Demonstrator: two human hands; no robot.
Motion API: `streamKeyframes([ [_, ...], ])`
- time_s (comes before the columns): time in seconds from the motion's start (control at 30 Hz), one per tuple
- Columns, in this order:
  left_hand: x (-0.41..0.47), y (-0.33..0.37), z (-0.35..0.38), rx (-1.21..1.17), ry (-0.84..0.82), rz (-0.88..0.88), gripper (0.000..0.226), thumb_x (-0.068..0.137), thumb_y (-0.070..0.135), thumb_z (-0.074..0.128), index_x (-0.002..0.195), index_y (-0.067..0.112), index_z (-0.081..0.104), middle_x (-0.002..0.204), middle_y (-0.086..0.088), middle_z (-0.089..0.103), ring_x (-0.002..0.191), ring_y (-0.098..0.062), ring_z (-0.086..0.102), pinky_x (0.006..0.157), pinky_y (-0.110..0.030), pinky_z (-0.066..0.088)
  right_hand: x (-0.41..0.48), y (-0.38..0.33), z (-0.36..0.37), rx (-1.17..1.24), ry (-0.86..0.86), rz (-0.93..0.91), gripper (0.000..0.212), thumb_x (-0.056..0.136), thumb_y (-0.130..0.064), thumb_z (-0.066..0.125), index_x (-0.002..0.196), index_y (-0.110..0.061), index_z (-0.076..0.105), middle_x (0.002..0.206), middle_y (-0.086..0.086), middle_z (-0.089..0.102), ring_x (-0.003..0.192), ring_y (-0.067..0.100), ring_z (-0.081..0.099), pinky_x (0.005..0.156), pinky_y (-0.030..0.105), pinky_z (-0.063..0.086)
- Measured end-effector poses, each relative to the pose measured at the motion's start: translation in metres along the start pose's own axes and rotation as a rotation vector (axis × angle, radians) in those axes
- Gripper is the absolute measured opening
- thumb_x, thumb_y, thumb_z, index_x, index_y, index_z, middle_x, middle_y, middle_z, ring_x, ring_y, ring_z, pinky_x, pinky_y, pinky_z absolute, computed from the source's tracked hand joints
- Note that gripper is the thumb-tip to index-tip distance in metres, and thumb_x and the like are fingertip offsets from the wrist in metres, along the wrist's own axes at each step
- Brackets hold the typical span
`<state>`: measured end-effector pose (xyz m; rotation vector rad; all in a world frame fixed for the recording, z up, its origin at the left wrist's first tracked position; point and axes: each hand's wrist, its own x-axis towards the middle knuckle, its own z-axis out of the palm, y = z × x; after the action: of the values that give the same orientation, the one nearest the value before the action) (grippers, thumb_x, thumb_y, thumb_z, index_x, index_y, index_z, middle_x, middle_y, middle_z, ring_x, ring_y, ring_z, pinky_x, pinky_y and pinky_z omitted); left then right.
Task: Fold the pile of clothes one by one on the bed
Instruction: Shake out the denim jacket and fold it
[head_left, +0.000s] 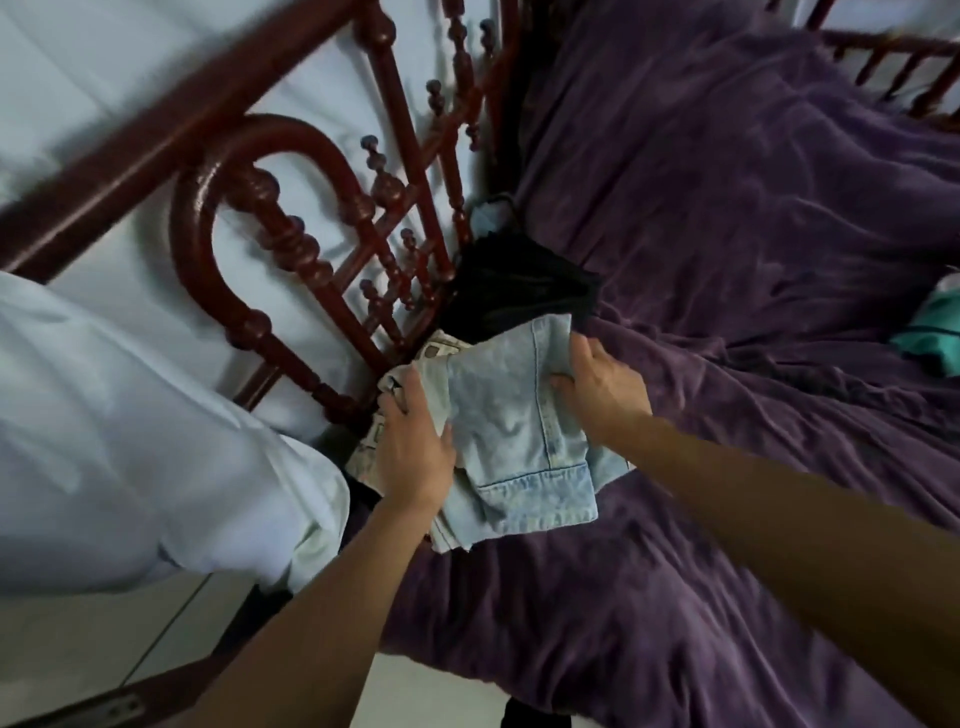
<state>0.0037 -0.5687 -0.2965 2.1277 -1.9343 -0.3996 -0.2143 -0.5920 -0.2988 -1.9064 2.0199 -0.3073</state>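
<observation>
A folded light-blue denim garment (514, 426) lies at the near left edge of the bed, on top of a patterned cream cloth (387, 387). My left hand (413, 447) grips the denim's left side, fingers curled over the fold. My right hand (602, 395) holds its right side, thumb pressed on top and fingers tucked round the edge. Just beyond the denim sits a folded black garment (514, 291), with a small pale-blue piece (488, 215) behind it against the headboard.
The bed is covered by a rumpled purple blanket (727, 218). A dark red wooden headboard (291, 228) with turned spindles stands on the left. A white cloth (130, 441) fills the lower left. A teal garment (930, 332) lies at the right edge.
</observation>
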Motion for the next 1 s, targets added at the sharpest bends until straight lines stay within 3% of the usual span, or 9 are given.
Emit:
streamKeyframes([
  [0.2, 0.033, -0.065, 0.031, -0.189, -0.040, -0.447, 0.075, 0.079, 0.026, 0.070, 0.141, 0.010, 0.030, 0.135, -0.024, 0.043, 0.106, -0.043, 0.055, 0.086, -0.046, 0.048, 0.113, -0.061, 0.040, -0.021, -0.180, -0.236, 0.065, 0.092, -0.029, 0.056, 0.148, -0.023, 0.023, 0.127, 0.011, 0.052, 0.115, 0.033, 0.052, 0.087, 0.042, 0.047],
  [0.3, 0.032, -0.092, 0.047, -0.047, -0.178, -0.576, 0.061, 0.077, 0.028, 0.064, 0.128, 0.009, 0.039, 0.122, -0.022, 0.047, 0.099, -0.042, 0.057, 0.075, -0.044, 0.050, 0.132, -0.062, 0.076, -0.002, -0.253, -0.265, 0.065, 0.098, -0.028, 0.050, 0.152, -0.030, 0.014, 0.136, 0.008, 0.048, 0.121, 0.030, 0.048, 0.092, 0.044, 0.046],
  [0.37, 0.029, -0.100, 0.055, 0.113, -0.128, -0.358, 0.055, 0.078, 0.023, 0.067, 0.128, 0.011, 0.048, 0.120, -0.022, 0.047, 0.106, -0.041, 0.050, 0.073, -0.044, 0.047, 0.126, -0.047, 0.094, -0.065, -0.248, -0.242, 0.061, 0.100, -0.029, 0.045, 0.153, -0.029, 0.014, 0.150, 0.006, 0.035, 0.136, 0.028, 0.034, 0.101, 0.045, 0.039],
  [0.5, 0.043, -0.100, 0.081, 0.287, -0.016, 0.171, 0.046, 0.085, 0.029, 0.064, 0.129, 0.016, 0.057, 0.134, -0.024, 0.046, 0.120, -0.044, 0.045, 0.095, -0.053, 0.041, 0.092, -0.021, 0.126, -0.222, -0.192, -0.285, 0.061, 0.097, -0.049, 0.037, 0.151, -0.031, 0.016, 0.160, 0.007, 0.011, 0.148, 0.027, 0.008, 0.111, 0.051, 0.026],
  [0.57, 0.045, -0.105, 0.100, 0.337, -0.109, 0.211, 0.048, 0.091, 0.040, 0.048, 0.135, 0.021, 0.051, 0.143, -0.023, 0.041, 0.127, -0.047, 0.040, 0.100, -0.058, 0.036, 0.081, -0.019, 0.146, -0.273, -0.188, -0.379, 0.064, 0.093, -0.058, 0.029, 0.150, -0.032, 0.019, 0.160, 0.011, 0.013, 0.147, 0.031, 0.012, 0.109, 0.057, 0.026],
  [0.73, 0.029, -0.139, 0.146, 0.512, -0.289, 0.280, 0.070, 0.089, 0.059, 0.023, 0.148, 0.022, 0.032, 0.151, -0.022, 0.031, 0.132, -0.052, 0.033, 0.102, -0.065, 0.030, 0.089, -0.002, 0.196, -0.409, -0.388, -0.347, 0.069, 0.093, -0.067, 0.013, 0.152, -0.035, -0.004, 0.160, 0.010, -0.011, 0.148, 0.027, -0.009, 0.114, 0.054, 0.010],
  [0.87, 0.032, -0.135, 0.143, 0.570, -0.339, 0.311, 0.068, 0.088, 0.055, 0.038, 0.144, 0.018, 0.040, 0.144, -0.025, 0.040, 0.124, -0.054, 0.041, 0.095, -0.064, 0.036, 0.082, -0.002, 0.193, -0.387, -0.400, -0.306, 0.068, 0.093, -0.067, 0.015, 0.152, -0.035, 0.000, 0.161, 0.008, -0.006, 0.148, 0.027, -0.003, 0.115, 0.052, 0.010],
  [0.93, 0.026, -0.126, 0.127, 0.554, -0.315, 0.359, 0.058, 0.085, 0.042, 0.055, 0.135, 0.013, 0.051, 0.130, -0.025, 0.051, 0.113, -0.048, 0.051, 0.089, -0.060, 0.042, 0.061, 0.003, 0.177, -0.293, -0.335, -0.249, 0.064, 0.095, -0.061, 0.023, 0.151, -0.030, 0.016, 0.159, 0.009, 0.014, 0.146, 0.028, 0.016, 0.114, 0.052, 0.019],
  [1.0, 0.018, -0.111, 0.106, 0.502, -0.270, 0.434, 0.045, 0.083, 0.032, 0.047, 0.119, 0.010, 0.061, 0.110, -0.017, 0.061, 0.095, -0.037, 0.057, 0.082, -0.051, 0.048, 0.031, 0.020, 0.155, -0.215, -0.247, -0.187, 0.058, 0.095, -0.052, 0.033, 0.144, -0.022, 0.037, 0.146, 0.012, 0.042, 0.132, 0.031, 0.042, 0.105, 0.050, 0.033],
])
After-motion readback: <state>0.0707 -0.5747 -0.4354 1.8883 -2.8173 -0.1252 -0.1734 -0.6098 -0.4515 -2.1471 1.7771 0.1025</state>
